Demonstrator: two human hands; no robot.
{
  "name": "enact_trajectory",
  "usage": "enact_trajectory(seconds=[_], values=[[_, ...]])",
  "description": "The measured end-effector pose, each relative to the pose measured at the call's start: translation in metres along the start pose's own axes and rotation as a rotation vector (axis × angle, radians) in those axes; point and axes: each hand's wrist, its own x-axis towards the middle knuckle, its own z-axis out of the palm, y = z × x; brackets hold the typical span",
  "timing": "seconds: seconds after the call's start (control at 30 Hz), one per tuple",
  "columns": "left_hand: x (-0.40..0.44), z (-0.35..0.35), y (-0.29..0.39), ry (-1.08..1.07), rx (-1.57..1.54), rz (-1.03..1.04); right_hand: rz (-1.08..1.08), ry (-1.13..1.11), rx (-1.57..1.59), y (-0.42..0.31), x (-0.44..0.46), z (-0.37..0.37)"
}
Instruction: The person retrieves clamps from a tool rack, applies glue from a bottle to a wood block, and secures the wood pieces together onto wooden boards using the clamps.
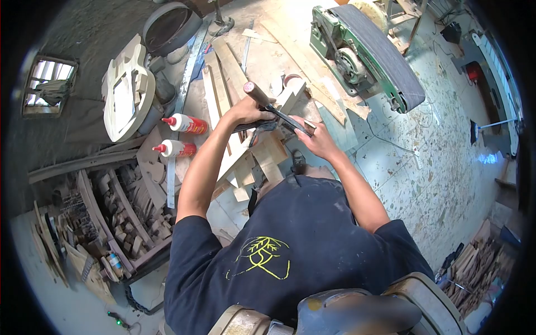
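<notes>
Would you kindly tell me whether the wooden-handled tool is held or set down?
The tool is held: the left hand closes by its wooden handle, the right hand at its dark bar.

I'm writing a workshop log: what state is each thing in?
Tool: held
Left hand: gripping the tool
Right hand: closed on the tool
Upper bottle: red nozzle on
Lower bottle: red nozzle on
Sander: belt fitted, running unclear
Green light: lit
</notes>
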Motion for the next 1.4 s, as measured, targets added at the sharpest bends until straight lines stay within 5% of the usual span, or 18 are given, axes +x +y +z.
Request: enact_trajectory(seconds=[0.33,0.43,0.57,0.7,0.83,0.97,1.07,1.13,1.23,1.33,1.4], values=[[-0.002,0.002,-0.003,0.059,0.004,0.085,0.036,-0.005,0.015,0.002,0.0,0.001],[-0.017,-0.008,0.011,0.166,-0.259,0.134,-0.018,0.023,0.01,0.001,0.0,0.001],[-0.031,0.005,0.04,0.468,-0.756,0.5,0.055,-0.007,0.01,-0.001,-0.001,0.0],[-0.02,0.032,0.073,0.82,-0.797,0.407,-0.013,0.006,-0.016,0.006,-0.002,0.002],[-0.013,0.018,0.08,0.707,-0.782,0.299,0.014,-0.002,-0.033,0.004,-0.003,0.0],[0.0,-0.018,0.06,0.144,-0.9,0.323,0.05,-0.021,-0.036,0.001,-0.005,-0.003],[0.0,-0.003,0.072,0.435,-0.844,0.345,0.009,0.016,-0.082,0.005,-0.005,-0.002],[-0.006,0.028,0.094,1.017,-0.598,0.213,-0.006,0.008,-0.073,0.007,-0.003,-0.001],[0.005,0.05,0.097,1.215,-0.639,0.214,0.008,0.008,-0.071,0.01,-0.005,-0.001],[0.001,0.031,0.093,0.902,-0.721,0.191,0.026,0.003,-0.07,0.003,-0.008,-0.002],[-0.002,0.008,0.083,0.51,-0.805,0.305,0.022,0.001,-0.058,0.007,-0.007,-0.002]])
